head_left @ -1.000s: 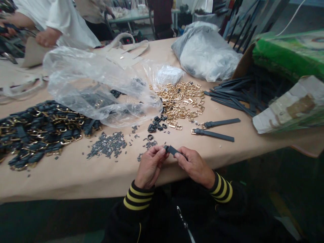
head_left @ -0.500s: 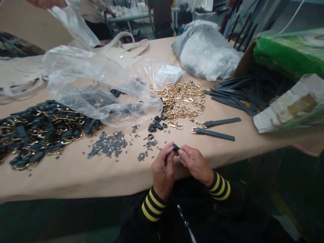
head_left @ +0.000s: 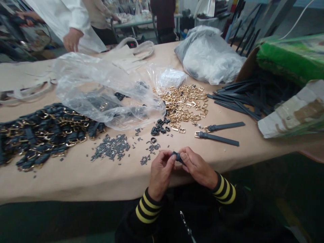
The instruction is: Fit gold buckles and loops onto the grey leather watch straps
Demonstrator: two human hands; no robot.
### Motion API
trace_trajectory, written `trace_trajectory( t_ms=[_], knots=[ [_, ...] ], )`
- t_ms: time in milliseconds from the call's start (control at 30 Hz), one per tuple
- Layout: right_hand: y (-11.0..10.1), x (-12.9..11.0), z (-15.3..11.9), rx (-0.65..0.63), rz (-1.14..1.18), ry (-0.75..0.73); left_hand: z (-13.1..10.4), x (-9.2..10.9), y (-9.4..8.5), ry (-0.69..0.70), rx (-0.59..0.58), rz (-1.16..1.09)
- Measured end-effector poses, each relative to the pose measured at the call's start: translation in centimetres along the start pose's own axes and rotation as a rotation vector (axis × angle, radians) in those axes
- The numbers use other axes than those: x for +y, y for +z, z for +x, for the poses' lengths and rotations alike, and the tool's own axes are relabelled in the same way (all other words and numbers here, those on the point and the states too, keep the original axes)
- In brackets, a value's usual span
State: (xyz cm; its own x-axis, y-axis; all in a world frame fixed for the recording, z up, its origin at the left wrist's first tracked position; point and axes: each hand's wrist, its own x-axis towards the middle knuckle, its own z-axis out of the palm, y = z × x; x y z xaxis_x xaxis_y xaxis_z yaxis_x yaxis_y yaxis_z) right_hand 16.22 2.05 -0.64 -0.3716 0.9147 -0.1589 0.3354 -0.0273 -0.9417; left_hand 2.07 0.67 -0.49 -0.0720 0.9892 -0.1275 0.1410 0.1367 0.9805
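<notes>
Just over the table's front edge, my left hand (head_left: 161, 170) and my right hand (head_left: 198, 166) pinch a short dark strap (head_left: 178, 157) between them. A band crosses the strap's middle; its ends are hidden by my fingers. Beyond my right hand lie two dark straps with gold buckles, a nearer one (head_left: 217, 137) and a farther one (head_left: 226, 126). Dark strap loops (head_left: 159, 127) sit in a small heap past my left hand. Gold buckles (head_left: 184, 104) are piled behind them. Many small grey pieces (head_left: 111, 147) lie scattered to the left.
Finished-looking buckled straps (head_left: 50, 131) form a large heap at left. A clear plastic bag (head_left: 108, 87) spreads across the middle. At right, a torn carton (head_left: 291, 111) holds long dark strips (head_left: 243, 94). A stuffed plastic bag (head_left: 210, 55) stands behind. Across the table is a person's hand (head_left: 73, 39).
More of the dark strap shows between my hands, and my left fingers have shifted on it. The view has moved slightly. The person opposite has lowered a hand, and the pale panel they held is gone from view.
</notes>
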Motion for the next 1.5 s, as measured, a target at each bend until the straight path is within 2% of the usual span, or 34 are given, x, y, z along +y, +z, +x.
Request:
trace_trajectory(
  t_ms=[67,167,300,400,467,500,567,667,767,867,967,1133,1267,1333,1400,1467,1500],
  knots=[
    [0.3,0.3,-0.1,0.015,-0.047,0.003,0.0,0.0,0.1,-0.024,-0.131,0.032],
    [0.4,0.5,0.0,-0.007,-0.096,0.003,-0.1,-0.2,0.5,-0.058,-0.226,0.033],
    [-0.2,0.3,0.6,-0.054,-0.087,-0.02,0.1,-0.8,0.8,-0.175,-0.193,-0.117],
    [-1.0,-0.1,0.9,-0.081,-0.056,-0.076,0.5,-1.0,0.8,-0.199,-0.144,-0.285],
    [-1.7,0.0,1.0,-0.127,0.001,-0.083,1.1,-0.8,0.5,-0.195,-0.21,-0.309],
    [-2.1,0.2,1.1,-0.151,0.041,-0.068,1.5,-0.5,0.2,-0.178,-0.257,-0.252],
    [-2.9,0.8,1.3,-0.166,0.14,-0.007,2.8,0.1,-0.4,-0.079,-0.29,0.0],
    [-3.8,2.0,1.7,-0.075,0.328,0.081,5.6,1.2,-0.9,0.264,-0.11,0.48],
    [-4.1,2.9,2.1,0.018,0.487,0.093,8.7,1.8,-0.3,0.566,-0.146,0.824],
    [-4.0,3.2,2.3,0.044,0.553,0.092,11.1,1.7,0.8,0.66,-0.241,1.088],
    [-4.0,3.3,2.2,0.058,0.608,0.084,12.4,1.3,1.3,0.663,-0.294,1.161],
    [-4.1,3.0,2.2,0.07,0.626,0.085,13.3,0.8,0.7,0.623,-0.236,1.082],
    [-4.0,2.4,2.2,0.096,0.58,0.114,12.4,1.6,-0.2,0.536,-0.141,0.98],
    [-4.0,2.1,2.2,0.11,0.534,0.092,11.1,2.5,-0.8,0.387,-0.194,0.808],
    [-3.8,1.7,2.2,0.118,0.483,0.062,9.5,3.5,-1.2,0.138,-0.331,0.481],
    [-3.4,1.1,2.3,0.117,0.434,0.044,7.9,4.3,-1.6,-0.048,-0.394,0.216],
    [-3.2,0.7,2.4,0.113,0.406,0.034,7.1,4.5,-1.8,-0.099,-0.4,0.135]
  ],
)
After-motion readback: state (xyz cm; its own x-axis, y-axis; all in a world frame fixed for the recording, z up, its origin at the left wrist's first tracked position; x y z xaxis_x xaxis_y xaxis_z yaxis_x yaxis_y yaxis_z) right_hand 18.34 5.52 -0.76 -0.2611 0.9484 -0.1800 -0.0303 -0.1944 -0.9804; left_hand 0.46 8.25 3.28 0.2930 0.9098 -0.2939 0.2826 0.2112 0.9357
